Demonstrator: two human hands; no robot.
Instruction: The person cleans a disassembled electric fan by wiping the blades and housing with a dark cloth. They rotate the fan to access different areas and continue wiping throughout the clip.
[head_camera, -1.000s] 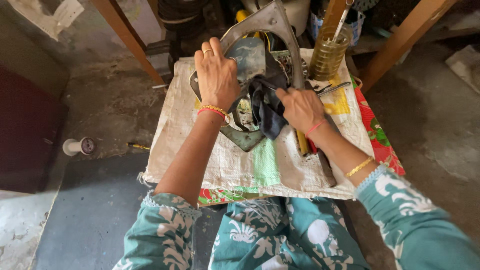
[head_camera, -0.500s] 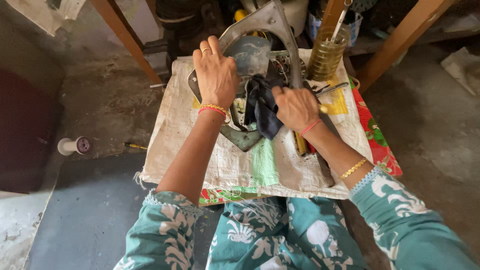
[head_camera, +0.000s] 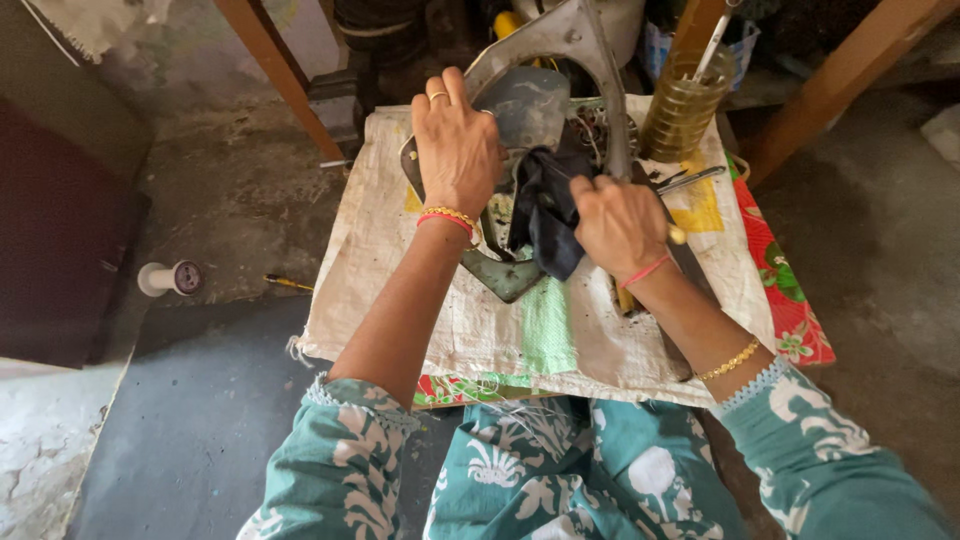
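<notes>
Hands: both are over the middle of the sack, close together, with a dark cloth between them.
Left hand (head_camera: 457, 150): lies palm down, fingers loosely curled over the left side of the grey metal machine part (head_camera: 545, 60); it presses on the part rather than gripping it fully. A ring sits on one finger, and gold and red bangles circle the wrist.
Right hand (head_camera: 618, 225): closed in a fist around the dark cloth (head_camera: 545, 210), bunching it against the metal part; a yellow tool handle (head_camera: 626, 298) pokes out just below the fist, though whether the hand also holds it I cannot tell.
Metal part: rests on the far middle of the sack, its curved frame arching away toward the far edge, a flat greenish plate (head_camera: 508, 275) jutting out near the wrists.
Sack (head_camera: 380, 260): a white woven sheet spread over the low tabletop, with a red flowered cloth (head_camera: 790, 300) showing under its right edge.
Jar (head_camera: 682, 105): holds yellowish liquid, standing far right on the sack with a thin metal rod in it.
Floor: a white thread spool (head_camera: 168, 278) lies well left of the sack, and a small yellow screwdriver (head_camera: 285, 284) lies between spool and sack.
</notes>
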